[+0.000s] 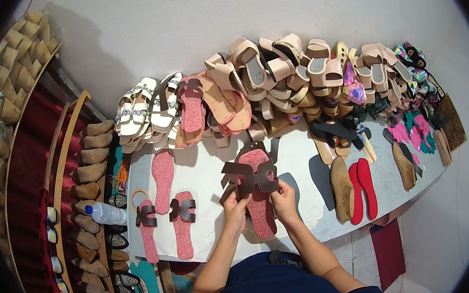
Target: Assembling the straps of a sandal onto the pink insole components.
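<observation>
My left hand (235, 212) and my right hand (284, 202) are closed on the lower edges of a dark brown cut-out sandal strap (256, 182), one at each side. The strap spans a pink speckled insole (262, 217), whose heel end points toward me. More brown strap pieces (228, 175) lie just behind and to the left; how they overlap is hard to tell. Left of my hands, two pink insoles with brown straps across them, one sandal (184, 233) and another sandal (150, 238), lie side by side. A bare pink insole (164, 179) is behind them.
Stacked sandals (261, 67) line the table's back against the wall. At right lie a wooden shoe last (341, 185), red insoles (365, 186) and a dark grey sole (321, 181). A water bottle (107, 214) and racks of lasts (90, 173) stand at left.
</observation>
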The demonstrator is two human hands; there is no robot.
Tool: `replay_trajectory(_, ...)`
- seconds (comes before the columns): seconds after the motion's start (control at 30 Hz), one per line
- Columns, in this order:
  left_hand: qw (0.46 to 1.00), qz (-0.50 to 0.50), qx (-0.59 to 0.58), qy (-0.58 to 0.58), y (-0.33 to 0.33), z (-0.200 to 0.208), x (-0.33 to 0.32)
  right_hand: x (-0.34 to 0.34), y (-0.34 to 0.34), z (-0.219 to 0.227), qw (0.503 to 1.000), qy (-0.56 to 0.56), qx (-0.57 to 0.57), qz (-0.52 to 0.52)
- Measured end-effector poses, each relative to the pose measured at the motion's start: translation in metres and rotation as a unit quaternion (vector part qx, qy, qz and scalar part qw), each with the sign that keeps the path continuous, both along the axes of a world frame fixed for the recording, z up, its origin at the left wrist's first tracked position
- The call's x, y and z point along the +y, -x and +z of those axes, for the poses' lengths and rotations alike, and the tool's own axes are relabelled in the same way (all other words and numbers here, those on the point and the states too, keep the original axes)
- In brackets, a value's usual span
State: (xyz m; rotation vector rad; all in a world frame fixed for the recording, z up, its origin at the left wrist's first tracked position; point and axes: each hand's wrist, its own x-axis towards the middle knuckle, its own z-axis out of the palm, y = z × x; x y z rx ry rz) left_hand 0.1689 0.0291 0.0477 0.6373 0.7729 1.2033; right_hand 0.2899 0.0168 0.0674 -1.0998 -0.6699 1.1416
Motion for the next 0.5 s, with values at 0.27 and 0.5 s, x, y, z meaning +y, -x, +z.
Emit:
replay_trajectory(0.27, 0.997, -0.073, -0.007, 0.029, 0.003, 0.005, 0.001, -0.003, -0.005, -0.005, 0.999, 0.032, 0.034, 0.021)
replay_trajectory(0.5, 0.998, -0.062, -0.028, 0.005, 0.009, -0.011, 0.003, -0.003, 0.001, 0.005, 0.999, -0.004, 0.004, 0.034)
